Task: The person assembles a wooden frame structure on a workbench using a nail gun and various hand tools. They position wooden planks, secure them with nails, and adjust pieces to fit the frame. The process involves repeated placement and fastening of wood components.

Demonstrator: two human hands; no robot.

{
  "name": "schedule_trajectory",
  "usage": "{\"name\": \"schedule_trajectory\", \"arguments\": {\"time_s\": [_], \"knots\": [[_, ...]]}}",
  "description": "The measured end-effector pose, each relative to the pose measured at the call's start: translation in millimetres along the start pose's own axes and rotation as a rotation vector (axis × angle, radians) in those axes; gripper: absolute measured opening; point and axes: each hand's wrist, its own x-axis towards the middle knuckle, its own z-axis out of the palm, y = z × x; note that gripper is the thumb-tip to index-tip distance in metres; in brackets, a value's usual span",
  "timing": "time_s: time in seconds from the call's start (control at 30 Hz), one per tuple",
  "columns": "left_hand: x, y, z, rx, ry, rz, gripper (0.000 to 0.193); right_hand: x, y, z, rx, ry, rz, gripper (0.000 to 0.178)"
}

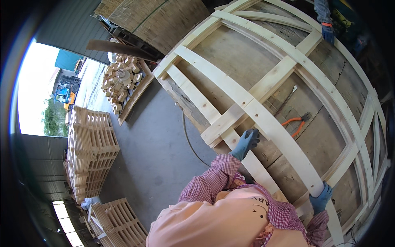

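Note:
A large pallet-like frame of pale wooden boards lies across a worktable (251, 45). My right hand (321, 198), in a blue glove, grips the edge of a long wooden board (284, 138) toward its near end. That board lies over a crosspiece (269, 82). My left hand (246, 143), gloved too, is closed beside the same board, above a lower plank (261, 171); whatever its curled fingers hold is hidden. Inside the frame lie pincers with orange handles (297, 120) and a long thin metal bar (286, 100).
Across the frame, another person's gloved hand (328, 32) rests at the far edge. Wood offcuts (121, 78) are heaped on a pallet at left. Stacked wooden frames (90, 152) stand nearer. A hose (189, 142) trails along the floor, and a forklift (66, 92) is outside.

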Motion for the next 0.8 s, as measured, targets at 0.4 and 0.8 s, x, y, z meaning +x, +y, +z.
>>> {"name": "schedule_trajectory", "arguments": {"time_s": [0.4,0.8], "knots": [[-63,21,3,-0.155,0.186,0.001,0.045,-160,-56,20,-0.01,0.025,0.109,0.077],[-7,-12,-116,0.068,0.421,0.139,0.038,-151,-95,72,-0.005,-0.064,0.059,0.072]]}}
